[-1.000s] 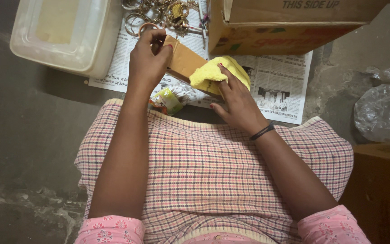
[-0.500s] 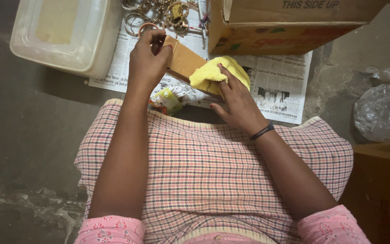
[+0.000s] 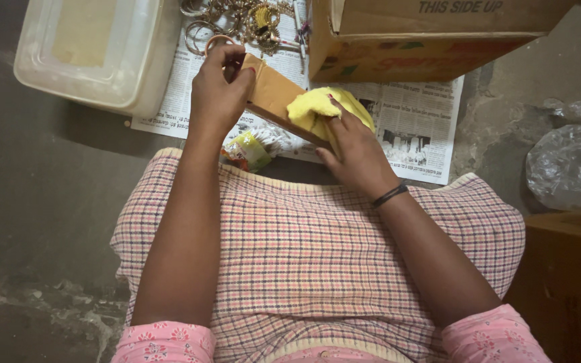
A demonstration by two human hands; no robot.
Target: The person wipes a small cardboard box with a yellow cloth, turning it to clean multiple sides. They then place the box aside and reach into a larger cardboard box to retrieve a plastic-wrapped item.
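Left hand: the left hand (image 3: 220, 91) is clenched around the upper end of a flat brown cardboard strip (image 3: 274, 94), thumb and fingers wrapped over its edge
Right hand: the right hand (image 3: 351, 148) presses a crumpled yellow cloth (image 3: 324, 107) against the lower part of the strip, fingers folded over the cloth and holding it; a thin dark band (image 3: 389, 195) sits on this wrist
Cardboard strip: held tilted above the sheet of printed newspaper (image 3: 418, 128), running from the left hand down to the right, with the cloth covering its lower end
Yellow cloth: bunched between the right hand's fingers and the strip, touching both
Under the hands: a small green and yellow packet (image 3: 249, 149) in clear crinkled wrap lies on the newspaper's near edge, just beside the checked pink cloth (image 3: 317, 249) over the person's lap
Beyond the hands: a heap of gold-coloured metal bangles and rings (image 3: 237, 19) lies on the newspaper, near the left hand's knuckles
Left side: a white translucent plastic tub (image 3: 95, 50) stands on the grey floor, touching the newspaper's edge
Top right: an open brown cardboard carton (image 3: 425, 37) rests on the newspaper
Far right: a clear crumpled plastic bag (image 3: 569, 165) on the floor, well apart from the hands
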